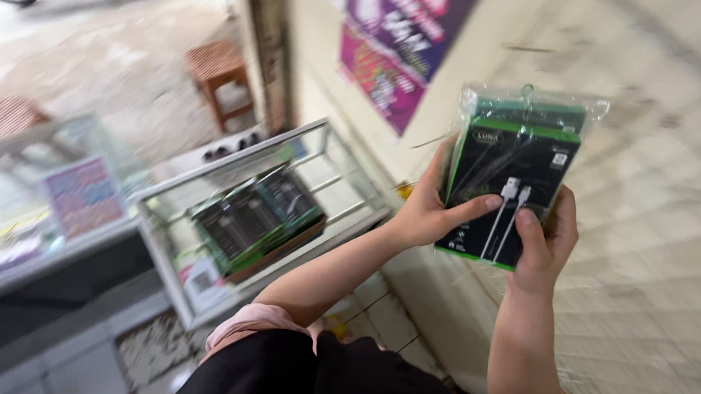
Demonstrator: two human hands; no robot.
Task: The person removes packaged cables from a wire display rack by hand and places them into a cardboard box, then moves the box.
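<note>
Both hands hold a small stack of black-and-green cable packages [517, 169] in clear plastic sleeves, raised in front of a tiled wall. My left hand [433, 208] grips the stack's left edge, its thumb lying across the front of the top package. My right hand [545, 241] supports the lower right corner, with the thumb pressed on the front beside the pictured white cable. The top package stands nearly upright, slightly tilted.
A glass display case [233, 176] with a metal frame stands at lower left, holding a tray of several similar dark packages [255, 216]. A purple poster [396, 49] hangs on the wall. A wooden stool [218, 73] stands outside on the ground.
</note>
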